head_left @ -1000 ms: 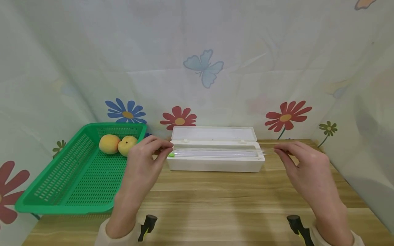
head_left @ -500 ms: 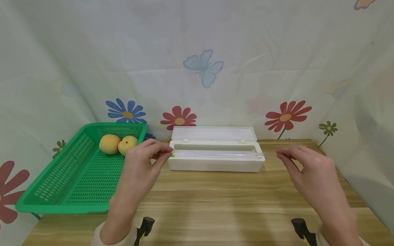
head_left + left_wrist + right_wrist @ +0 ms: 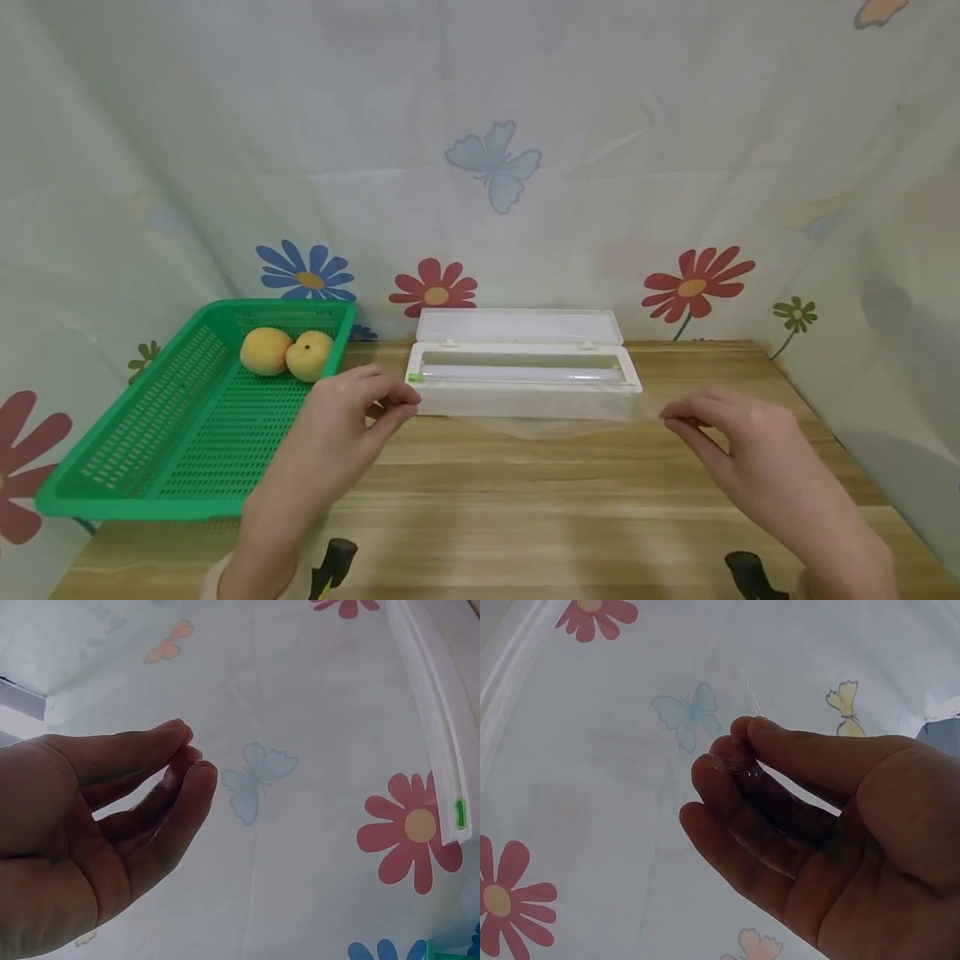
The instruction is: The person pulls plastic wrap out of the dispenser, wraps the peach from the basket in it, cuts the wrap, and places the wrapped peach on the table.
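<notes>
Thin, clear cling film [image 3: 540, 427] hangs in front of a long white dispenser box [image 3: 525, 403], barely visible against the wood. My left hand [image 3: 337, 425] pinches its left side between thumb and fingertips, near the box's front left corner. On the other side, my right hand [image 3: 750, 446] pinches the film's right edge, with a glinting strand of it at the fingertips in the right wrist view. The box's lid [image 3: 519, 325] is tipped back, and a pale roll [image 3: 525, 373] lies inside. A small green piece [image 3: 415, 377] sits at the box's left end.
To the left stands a green plastic basket [image 3: 157, 508] with two yellow-orange peaches [image 3: 266, 350] at its far right. All this is on a wooden table [image 3: 510, 517]. A flowered cloth [image 3: 585, 167] hangs close behind the box and along both sides.
Both hands have come down and towards me, drawing the cling film out over the box's front edge. The box and basket have stayed in place.
</notes>
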The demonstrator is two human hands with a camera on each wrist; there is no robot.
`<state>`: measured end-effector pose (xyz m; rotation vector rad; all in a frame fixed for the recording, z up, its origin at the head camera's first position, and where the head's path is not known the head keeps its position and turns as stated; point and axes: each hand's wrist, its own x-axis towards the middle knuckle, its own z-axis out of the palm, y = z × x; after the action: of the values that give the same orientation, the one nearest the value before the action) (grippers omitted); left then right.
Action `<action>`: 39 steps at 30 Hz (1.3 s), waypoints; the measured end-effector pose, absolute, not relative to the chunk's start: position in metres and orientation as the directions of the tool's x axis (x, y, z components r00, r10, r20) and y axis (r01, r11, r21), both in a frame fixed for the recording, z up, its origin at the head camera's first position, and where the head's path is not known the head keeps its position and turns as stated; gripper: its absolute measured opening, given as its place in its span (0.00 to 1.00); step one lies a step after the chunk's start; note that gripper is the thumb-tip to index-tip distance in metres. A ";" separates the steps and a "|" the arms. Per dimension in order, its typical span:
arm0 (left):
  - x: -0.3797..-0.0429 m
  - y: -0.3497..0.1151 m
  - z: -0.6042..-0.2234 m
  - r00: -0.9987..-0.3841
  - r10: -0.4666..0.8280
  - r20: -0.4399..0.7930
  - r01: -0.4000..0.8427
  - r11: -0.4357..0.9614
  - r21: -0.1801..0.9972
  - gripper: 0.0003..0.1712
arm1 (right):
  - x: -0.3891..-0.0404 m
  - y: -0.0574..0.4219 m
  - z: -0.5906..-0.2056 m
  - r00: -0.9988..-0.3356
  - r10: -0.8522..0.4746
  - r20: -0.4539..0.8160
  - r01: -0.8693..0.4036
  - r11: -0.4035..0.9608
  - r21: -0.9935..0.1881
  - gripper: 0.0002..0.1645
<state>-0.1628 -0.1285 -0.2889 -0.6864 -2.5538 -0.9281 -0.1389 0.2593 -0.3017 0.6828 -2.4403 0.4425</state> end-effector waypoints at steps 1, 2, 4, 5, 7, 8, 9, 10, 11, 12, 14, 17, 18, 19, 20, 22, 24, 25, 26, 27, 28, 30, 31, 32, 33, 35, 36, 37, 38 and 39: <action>-0.162 -0.129 -0.290 -0.833 0.334 0.440 0.538 0.673 0.508 0.08 | -0.139 0.260 -0.303 -0.730 -0.376 0.572 -0.551 0.817 -0.167 0.18; -0.161 -0.128 -0.290 -0.841 0.345 0.417 0.531 0.675 0.513 0.08 | -0.139 0.261 -0.304 -0.747 -0.385 0.542 -0.548 0.819 -0.173 0.17; -0.160 -0.128 -0.293 -0.854 0.363 0.372 0.516 0.682 0.519 0.07 | -0.139 0.262 -0.308 -0.783 -0.406 0.471 -0.542 0.817 -0.197 0.16; -0.160 -0.128 -0.294 -0.858 0.374 0.352 0.511 0.684 0.520 0.07 | -0.138 0.263 -0.310 -0.799 -0.418 0.432 -0.538 0.817 -0.206 0.16; -0.161 -0.128 -0.298 -0.858 0.407 0.312 0.513 0.683 0.519 0.07 | -0.138 0.264 -0.315 -0.821 -0.448 0.354 -0.539 0.814 -0.219 0.16; -0.161 -0.128 -0.301 -0.853 0.431 0.295 0.522 0.678 0.518 0.08 | -0.138 0.265 -0.318 -0.829 -0.462 0.314 -0.537 0.813 -0.222 0.16; -0.163 -0.128 -0.304 -0.846 0.455 0.279 0.531 0.673 0.515 0.08 | -0.138 0.265 -0.320 -0.835 -0.475 0.276 -0.537 0.812 -0.229 0.16; -0.165 -0.128 -0.307 -0.842 0.475 0.254 0.534 0.669 0.517 0.08 | -0.138 0.266 -0.323 -0.836 -0.490 0.247 -0.542 0.809 -0.229 0.16; -0.166 -0.128 -0.311 -0.834 0.500 0.233 0.541 0.661 0.520 0.08 | -0.138 0.267 -0.326 -0.838 -0.500 0.218 -0.542 0.808 -0.231 0.16; -0.168 -0.127 -0.315 -0.825 0.524 0.213 0.549 0.652 0.522 0.09 | -0.139 0.268 -0.328 -0.841 -0.508 0.187 -0.540 0.807 -0.238 0.16; -0.173 -0.125 -0.324 -0.807 0.564 0.178 0.561 0.637 0.528 0.09 | -0.140 0.269 -0.333 -0.841 -0.525 0.133 -0.541 0.804 -0.248 0.16; -0.177 -0.121 -0.338 -0.778 0.613 0.136 0.576 0.611 0.542 0.11 | -0.142 0.268 -0.340 -0.841 -0.539 0.058 -0.533 0.803 -0.266 0.16; -0.178 -0.120 -0.343 -0.767 0.630 0.126 0.584 0.603 0.543 0.12 | -0.142 0.268 -0.342 -0.840 -0.542 0.036 -0.530 0.804 -0.269 0.15; -0.179 -0.119 -0.348 -0.758 0.643 0.110 0.587 0.597 0.547 0.13 | -0.143 0.267 -0.344 -0.837 -0.546 0.021 -0.531 0.803 -0.270 0.16; -0.179 -0.118 -0.353 -0.749 0.656 0.097 0.591 0.594 0.546 0.13 | -0.144 0.265 -0.346 -0.837 -0.547 0.007 -0.529 0.805 -0.270 0.17; -0.180 -0.118 -0.362 -0.731 0.678 0.074 0.602 0.590 0.538 0.14 | -0.146 0.263 -0.350 -0.833 -0.554 0.000 -0.534 0.803 -0.264 0.20; -0.182 -0.118 -0.369 -0.723 0.689 0.057 0.610 0.597 0.521 0.14 | -0.148 0.260 -0.355 -0.828 -0.561 -0.006 -0.539 0.798 -0.269 0.22; -0.183 -0.118 -0.373 -0.719 0.694 0.046 0.613 0.601 0.513 0.14 | -0.149 0.259 -0.358 -0.826 -0.564 -0.009 -0.541 0.796 -0.272 0.23; -0.184 -0.119 -0.376 -0.716 0.697 0.034 0.613 0.604 0.509 0.14 | -0.150 0.258 -0.362 -0.824 -0.566 -0.013 -0.541 0.794 -0.278 0.24; -0.186 -0.119 -0.378 -0.712 0.702 0.023 0.615 0.608 0.502 0.14 | -0.151 0.257 -0.365 -0.824 -0.567 -0.021 -0.539 0.793 -0.285 0.24; -0.187 -0.120 -0.381 -0.712 0.702 0.004 0.609 0.615 0.500 0.14 | -0.153 0.256 -0.369 -0.820 -0.572 -0.022 -0.542 0.789 -0.289 0.24; -0.188 -0.121 -0.384 -0.714 0.699 -0.036 0.597 0.636 0.489 0.15 | -0.156 0.255 -0.375 -0.815 -0.578 -0.036 -0.543 0.784 -0.302 0.23; -0.189 -0.121 -0.386 -0.717 0.694 -0.062 0.585 0.648 0.488 0.15 | -0.157 0.254 -0.378 -0.812 -0.582 -0.041 -0.544 0.781 -0.308 0.22; -0.190 -0.121 -0.387 -0.723 0.686 -0.087 0.569 0.662 0.488 0.15 | -0.159 0.254 -0.381 -0.810 -0.585 -0.046 -0.543 0.777 -0.318 0.22; -0.191 -0.121 -0.388 -0.727 0.678 -0.108 0.558 0.675 0.482 0.15 | -0.160 0.253 -0.383 -0.809 -0.585 -0.055 -0.539 0.776 -0.327 0.22; -0.192 -0.120 -0.391 -0.735 0.663 -0.143 0.537 0.698 0.473 0.16 | -0.163 0.252 -0.386 -0.810 -0.582 -0.078 -0.525 0.777 -0.347 0.21; -0.193 -0.120 -0.392 -0.737 0.658 -0.153 0.532 0.705 0.469 0.16 | -0.164 0.252 -0.388 -0.810 -0.580 -0.088 -0.518 0.777 -0.357 0.21; -0.194 -0.120 -0.393 -0.739 0.654 -0.162 0.527 0.711 0.465 0.16 | -0.165 0.252 -0.389 -0.809 -0.581 -0.093 -0.516 0.776 -0.363 0.20; -0.196 -0.120 -0.395 -0.739 0.653 -0.166 0.527 0.714 0.461 0.16 | -0.166 0.252 -0.391 -0.808 -0.580 -0.101 -0.511 0.776 -0.369 0.20; -0.197 -0.120 -0.396 -0.739 0.652 -0.169 0.528 0.716 0.456 0.16 | -0.167 0.252 -0.392 -0.808 -0.579 -0.110 -0.506 0.777 -0.375 0.19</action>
<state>-0.1969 -0.1200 -0.3958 -1.1356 -3.2031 -0.6776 -0.1669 0.2523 -0.3922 0.9810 -3.1670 0.5614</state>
